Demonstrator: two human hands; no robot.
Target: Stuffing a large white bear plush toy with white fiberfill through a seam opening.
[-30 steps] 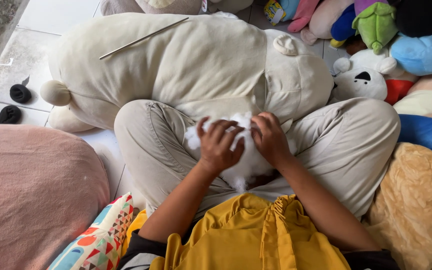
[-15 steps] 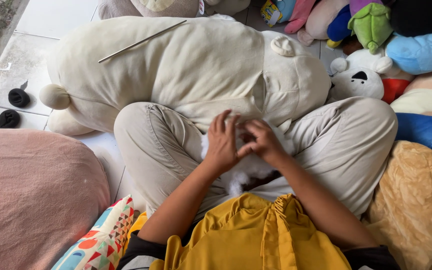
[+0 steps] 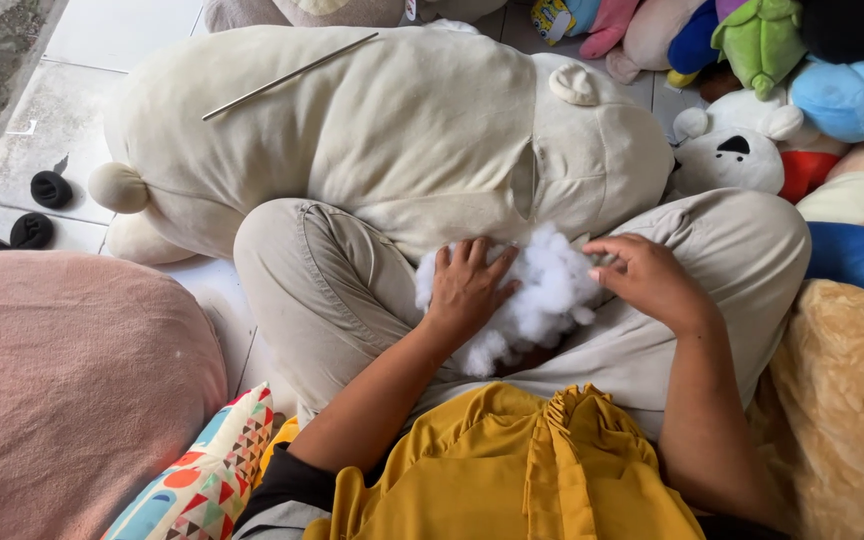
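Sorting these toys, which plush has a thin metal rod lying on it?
The big cream plush bear lying across the floor; the thin metal rod rests on its back, on no other toy.

One big cream plush (image 3: 392,130) lies far centre, with one thin metal rod (image 3: 287,76) on it. One clump of white stuffing (image 3: 547,290) sits in the lap. Two black socks (image 3: 50,188) lie far left. One pink cushion (image 3: 62,390) and one patterned pillow (image 3: 207,480) sit near left. Two hands: left hand (image 3: 467,290), right hand (image 3: 647,278).

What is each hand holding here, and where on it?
The left hand presses flat on the left side of the white stuffing clump in the lap. The right hand pinches its right edge with the fingertips.
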